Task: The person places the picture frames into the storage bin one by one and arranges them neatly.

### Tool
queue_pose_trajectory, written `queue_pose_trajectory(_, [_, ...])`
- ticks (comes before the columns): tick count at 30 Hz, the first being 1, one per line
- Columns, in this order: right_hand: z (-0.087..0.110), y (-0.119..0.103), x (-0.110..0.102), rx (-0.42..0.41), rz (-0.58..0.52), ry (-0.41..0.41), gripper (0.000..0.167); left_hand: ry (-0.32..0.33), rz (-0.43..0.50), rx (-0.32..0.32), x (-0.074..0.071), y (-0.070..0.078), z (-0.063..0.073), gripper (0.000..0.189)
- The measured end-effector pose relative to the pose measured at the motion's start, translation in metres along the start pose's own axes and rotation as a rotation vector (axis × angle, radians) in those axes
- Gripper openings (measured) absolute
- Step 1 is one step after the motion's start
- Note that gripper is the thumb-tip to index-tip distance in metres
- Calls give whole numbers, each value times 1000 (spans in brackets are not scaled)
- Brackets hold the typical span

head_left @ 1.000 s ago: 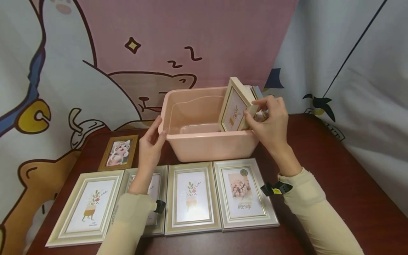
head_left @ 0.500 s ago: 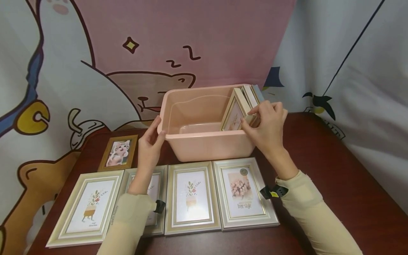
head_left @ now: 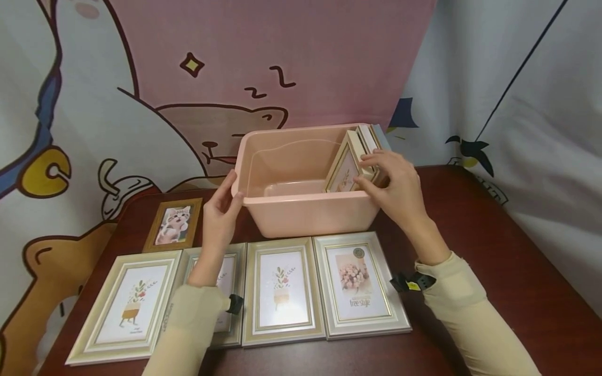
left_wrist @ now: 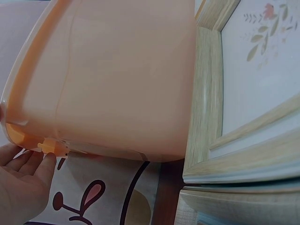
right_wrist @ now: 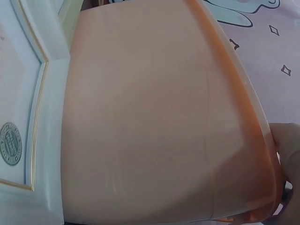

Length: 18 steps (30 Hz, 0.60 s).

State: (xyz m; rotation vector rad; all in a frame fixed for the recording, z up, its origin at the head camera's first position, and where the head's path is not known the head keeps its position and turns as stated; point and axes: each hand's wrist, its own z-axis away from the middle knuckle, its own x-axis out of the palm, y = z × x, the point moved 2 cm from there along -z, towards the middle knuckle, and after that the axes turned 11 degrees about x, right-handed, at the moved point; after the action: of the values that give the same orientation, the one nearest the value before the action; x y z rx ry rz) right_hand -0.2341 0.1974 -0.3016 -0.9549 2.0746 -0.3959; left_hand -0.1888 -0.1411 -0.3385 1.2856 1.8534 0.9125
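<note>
A pink plastic bin stands on the table. Its left end is gripped by my left hand, the thumb at the front corner of the rim. Inside, at the right end, a cream picture frame leans on edge against several other frames. My right hand pinches its near upper corner between thumb and fingers, above the rim. The left wrist view shows the left hand against the rim. In the right wrist view the bin wall hides most of the right hand.
Before the bin lies a row of larger picture frames, the rightmost frame bearing a flower print. The left forearm partly covers one of them. A small brown frame with a kitten picture lies behind the row. Printed curtains back the dark red table.
The cream frame has gone down into the bin and now leans against the other frames. My right hand followed it down, then shifted its fingers slightly. The left hand stays on the bin.
</note>
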Motion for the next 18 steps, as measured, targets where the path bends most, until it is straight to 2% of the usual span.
queue_pose_trajectory(5, [2, 1, -2, -42, 7, 20, 29, -8, 5, -5, 1, 0, 1, 50])
queue_pose_trajectory(18, [8, 4, -12, -92, -70, 79, 27, -9, -8, -7, -1, 1, 0, 50])
